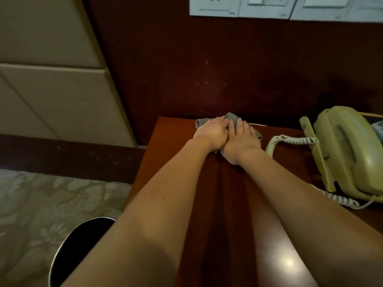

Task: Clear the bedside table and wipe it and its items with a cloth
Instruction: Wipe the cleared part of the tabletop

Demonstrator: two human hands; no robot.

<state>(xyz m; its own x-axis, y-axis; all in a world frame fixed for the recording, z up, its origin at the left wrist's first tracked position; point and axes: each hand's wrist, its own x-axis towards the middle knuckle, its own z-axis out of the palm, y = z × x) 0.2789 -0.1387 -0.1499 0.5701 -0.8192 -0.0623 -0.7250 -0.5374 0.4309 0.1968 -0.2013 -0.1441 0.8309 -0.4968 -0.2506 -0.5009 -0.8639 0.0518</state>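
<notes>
Both bare forearms fill the bottom of the shot, reaching out over the reddish-brown counter. Down by the left arm there's a black round bin sitting next to the patterned bed cover.

The cloth is a small grey rag, bunched up and kinda rumpled, at the far edge of the counter right against the dark wood wall. It's mostly hidden, only the wrinkly ends poke out. The left hand and right hand sit side by side, touching, and both press down on it with fingers laid out flat rather than grabbing it.

Off to the right is a yellowish telephone, with its coiled cord looping near the right hand.
</notes>
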